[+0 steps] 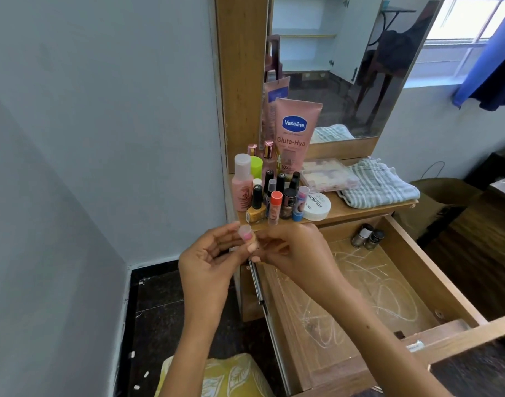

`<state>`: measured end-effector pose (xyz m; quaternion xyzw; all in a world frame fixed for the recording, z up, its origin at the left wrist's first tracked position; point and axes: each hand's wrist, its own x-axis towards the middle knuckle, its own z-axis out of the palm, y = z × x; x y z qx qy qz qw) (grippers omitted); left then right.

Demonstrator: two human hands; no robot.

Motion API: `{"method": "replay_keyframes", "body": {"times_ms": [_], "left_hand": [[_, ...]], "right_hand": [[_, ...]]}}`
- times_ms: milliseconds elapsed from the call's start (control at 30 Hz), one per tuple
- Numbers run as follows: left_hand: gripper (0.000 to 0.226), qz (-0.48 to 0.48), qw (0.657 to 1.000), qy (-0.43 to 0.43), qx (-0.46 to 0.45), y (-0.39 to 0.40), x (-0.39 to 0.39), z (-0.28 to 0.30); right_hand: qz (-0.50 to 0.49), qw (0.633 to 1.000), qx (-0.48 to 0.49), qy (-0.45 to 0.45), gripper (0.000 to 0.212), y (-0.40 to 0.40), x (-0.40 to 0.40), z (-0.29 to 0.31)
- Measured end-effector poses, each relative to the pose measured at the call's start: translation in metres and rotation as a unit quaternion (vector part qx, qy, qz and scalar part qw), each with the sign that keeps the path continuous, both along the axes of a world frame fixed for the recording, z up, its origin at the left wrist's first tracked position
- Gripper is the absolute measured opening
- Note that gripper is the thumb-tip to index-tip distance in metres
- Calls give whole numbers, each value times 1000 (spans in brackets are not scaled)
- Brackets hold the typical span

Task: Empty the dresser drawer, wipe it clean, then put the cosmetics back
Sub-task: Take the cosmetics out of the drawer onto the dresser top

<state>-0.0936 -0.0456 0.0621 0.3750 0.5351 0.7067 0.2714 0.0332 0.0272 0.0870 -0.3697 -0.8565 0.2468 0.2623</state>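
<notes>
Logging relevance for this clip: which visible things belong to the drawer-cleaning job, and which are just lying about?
Part of the job:
- open drawer
- two small bottles left in its back corner
- lip balm tube held between left hand and right hand
- cosmetics cluster on the dresser top
- striped cloth

Lying about:
- mirror
- blue curtain
- yellow patterned cushion

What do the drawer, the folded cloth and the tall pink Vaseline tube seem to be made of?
Drawer: looks like wood or wood-grain laminate, its matte floor marked with pale scribbles. Folded cloth: soft woven fabric, probably cotton, with grey-white stripes and limp folds. Vaseline tube: likely flexible plastic, smooth with a slight sheen and a flat crimped top.
</notes>
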Motion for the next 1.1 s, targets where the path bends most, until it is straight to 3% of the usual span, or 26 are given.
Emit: {"method": "replay_keyframes", "body": {"times_ms": [100, 233, 300, 433, 567, 800, 1000, 1100], "left_hand": [[30, -20, 998, 15, -50, 8, 0, -2], [24, 44, 997, 44, -45, 17, -3, -4], [24, 87, 992, 80, -35, 22, -4, -3], [25, 137, 982, 129, -23, 32, -6, -5], [25, 144, 977, 158, -15, 39, -6, -9], [24, 140, 973, 183, 0, 46, -1, -14], [26, 145, 974, 176, 9, 46, 2, -17], [27, 151, 974, 169, 16, 44, 2, -18]], "right_hand": [[-40, 992, -39, 110, 22, -1, -9, -15], [-59, 980, -54, 180, 30, -3, -13, -16], [-109, 971, 10, 213, 33, 1, -11, -11], [-220, 949, 149, 168, 36, 21, -10, -7], [-236, 948, 183, 111, 28, 31, -12, -14], [-221, 951, 185, 116, 25, 32, -12, -17], [-192, 956, 69, 211, 26, 24, 0, -8], [-211, 928, -74, 297, 25, 16, 19, -4]]}}
